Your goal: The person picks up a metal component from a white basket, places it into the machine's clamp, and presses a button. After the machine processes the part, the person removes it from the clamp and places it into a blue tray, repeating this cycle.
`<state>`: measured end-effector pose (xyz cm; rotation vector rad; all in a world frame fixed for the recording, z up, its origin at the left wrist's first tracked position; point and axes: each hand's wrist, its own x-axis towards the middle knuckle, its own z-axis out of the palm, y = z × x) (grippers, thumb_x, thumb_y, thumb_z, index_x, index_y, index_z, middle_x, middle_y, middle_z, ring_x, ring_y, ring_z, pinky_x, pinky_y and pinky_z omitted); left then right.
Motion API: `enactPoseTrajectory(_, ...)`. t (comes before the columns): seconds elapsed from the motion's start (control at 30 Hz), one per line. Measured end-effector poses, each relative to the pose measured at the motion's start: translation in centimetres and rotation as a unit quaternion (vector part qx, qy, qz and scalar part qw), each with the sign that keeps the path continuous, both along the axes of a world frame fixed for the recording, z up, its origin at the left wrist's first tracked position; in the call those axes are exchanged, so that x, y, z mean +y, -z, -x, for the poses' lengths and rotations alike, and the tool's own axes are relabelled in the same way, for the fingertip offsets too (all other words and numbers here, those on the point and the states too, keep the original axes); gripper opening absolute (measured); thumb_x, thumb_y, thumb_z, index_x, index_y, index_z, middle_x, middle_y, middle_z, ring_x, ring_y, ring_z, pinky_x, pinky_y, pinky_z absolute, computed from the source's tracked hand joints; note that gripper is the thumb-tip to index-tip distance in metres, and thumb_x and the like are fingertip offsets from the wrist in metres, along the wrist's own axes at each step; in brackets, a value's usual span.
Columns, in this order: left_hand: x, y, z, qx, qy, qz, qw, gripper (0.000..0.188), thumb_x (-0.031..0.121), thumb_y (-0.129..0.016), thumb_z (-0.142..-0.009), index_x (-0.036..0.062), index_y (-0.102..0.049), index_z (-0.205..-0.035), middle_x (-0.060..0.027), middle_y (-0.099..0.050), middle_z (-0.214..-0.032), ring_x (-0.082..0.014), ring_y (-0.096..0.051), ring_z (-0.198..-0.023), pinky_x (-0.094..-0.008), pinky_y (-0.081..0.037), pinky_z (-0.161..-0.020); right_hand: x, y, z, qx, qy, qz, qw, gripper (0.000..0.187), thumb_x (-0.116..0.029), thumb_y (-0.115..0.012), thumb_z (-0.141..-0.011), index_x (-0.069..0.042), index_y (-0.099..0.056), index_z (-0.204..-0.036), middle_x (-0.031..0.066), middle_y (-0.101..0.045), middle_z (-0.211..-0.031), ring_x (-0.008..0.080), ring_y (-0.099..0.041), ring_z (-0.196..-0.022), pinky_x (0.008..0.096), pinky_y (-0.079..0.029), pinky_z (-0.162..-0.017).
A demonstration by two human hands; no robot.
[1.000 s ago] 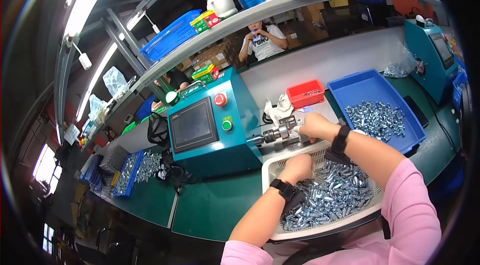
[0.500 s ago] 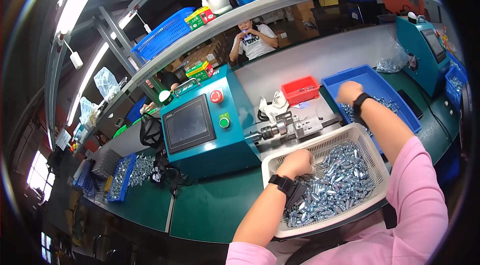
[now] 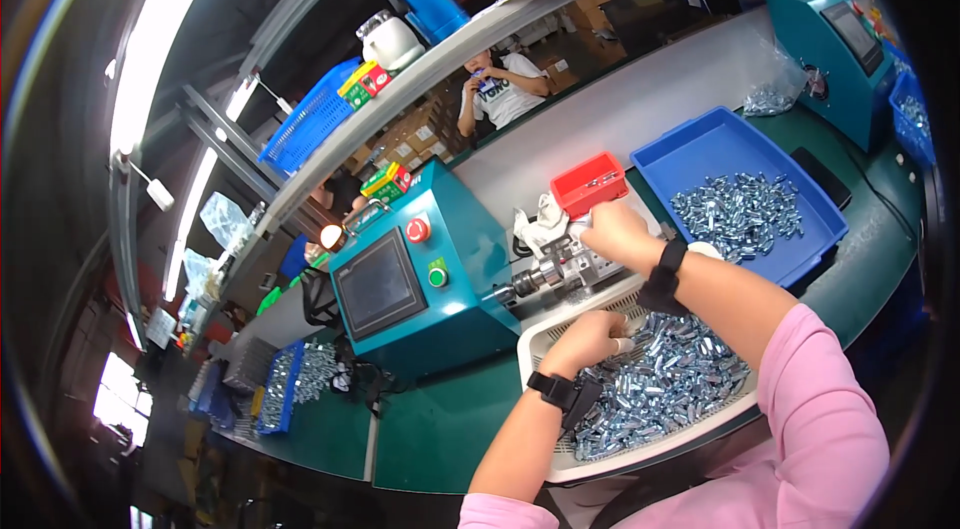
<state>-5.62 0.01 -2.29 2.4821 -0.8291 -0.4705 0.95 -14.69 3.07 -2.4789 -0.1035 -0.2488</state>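
My left hand [image 3: 588, 341] is closed over the left part of a white plastic basket [image 3: 535, 364], its fingertips just above the metal parts; whatever it holds is too small to make out. Small shiny metal sleeve-like parts [image 3: 655, 379] fill this basket. My right hand [image 3: 618, 231] is curled at the metal clamping fixture [image 3: 590, 264] beside the spindle [image 3: 535, 279] of a teal machine [image 3: 465, 249]. Its fingertips are hidden, so what they grip does not show. A blue tray [image 3: 690, 144] right of the fixture holds more such parts [image 3: 740, 214].
Behind the fixture are a red bin [image 3: 588, 184] and a white cloth [image 3: 540, 227]. A dark phone-like slab [image 3: 820, 177] lies right of the tray. A shelf [image 3: 480, 29] crosses above. Beyond the partition sits another person [image 3: 500, 89]. A second teal machine [image 3: 835, 59] stands far right.
My right hand has moved left from above the blue tray to the fixture. The left hand stays over the basket. The whole view has tilted and shifted slightly.
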Motion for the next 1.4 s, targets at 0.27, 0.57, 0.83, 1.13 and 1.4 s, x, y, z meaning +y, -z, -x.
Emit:
enactPoseTrajectory(0.27, -0.1, -5.4, -1.8, -0.238, -0.120, 0.057, 0.962, 0.018, 0.013, -0.070, -0.073, 0.0045, -0.066, -0.088, -0.0145, -0.064, -0.075, -0.0271, -0.062, -0.071, -0.0334, -0.048, -0.064, -1.7, 3.4, -1.7, -0.034, 0.011, -0.104, 0.994, 0.020, -0.020, -0.060, -0.071, -0.003, -0.067, -0.078, 0.0184, -0.065, -0.081, 0.0338, -0.063, -0.081, 0.0413, -0.050, -0.072)
enactPoseTrajectory(0.57, 0.0, -3.8, -6.9, -0.404, -0.156, -0.068, 0.899, 0.015, 0.021, -0.072, -0.070, 0.0107, -0.068, -0.081, -0.0057, -0.064, -0.070, -0.0235, -0.057, -0.073, -0.0386, -0.035, -0.078, -2.0, 2.5, -2.2, 0.004, -0.019, -0.119, 0.993, 0.023, -0.023, -0.059, -0.071, -0.003, -0.066, -0.081, 0.0178, -0.065, -0.081, 0.0331, -0.063, -0.081, 0.0411, -0.049, -0.072)
enactPoseTrajectory(0.83, 0.8, -4.7, -8.7, -0.331, -0.153, -0.118, 0.924, 0.014, 0.021, -0.072, -0.072, 0.0105, -0.068, -0.081, -0.0038, -0.062, -0.067, -0.0228, -0.056, -0.070, -0.0373, -0.034, -0.076, -2.2, 1.9, -2.2, 0.049, -0.028, -0.113, 0.992, 0.019, -0.017, -0.059, -0.070, -0.005, -0.068, -0.082, 0.0160, -0.066, -0.084, 0.0307, -0.064, -0.085, 0.0379, -0.051, -0.073)
enactPoseTrajectory(1.13, 0.0, -5.6, -7.8, -0.218, -0.228, -0.064, 0.947, 0.016, 0.022, -0.072, -0.071, 0.0105, -0.068, -0.080, -0.0073, -0.064, -0.068, -0.0230, -0.059, -0.073, -0.0389, -0.033, -0.077, -1.7, 2.0, -2.1, 0.065, -0.051, -0.098, 0.992, 0.021, -0.017, -0.059, -0.070, -0.005, -0.068, -0.085, 0.0158, -0.066, -0.087, 0.0307, -0.064, -0.086, 0.0377, -0.051, -0.073)
enactPoseTrajectory(1.4, -4.9, -3.5, 0.8, -0.022, -0.058, -0.065, 0.996, 0.021, 0.009, -0.070, -0.070, 0.0003, -0.066, -0.088, -0.0142, -0.066, -0.079, -0.0245, -0.063, -0.071, -0.0314, -0.048, -0.069, -1.8, 2.7, -2.1, 0.015, -0.071, -0.103, 0.992, 0.022, -0.020, -0.056, -0.068, -0.001, -0.066, -0.073, 0.0204, -0.064, -0.079, 0.0355, -0.063, -0.079, 0.0427, -0.049, -0.072)
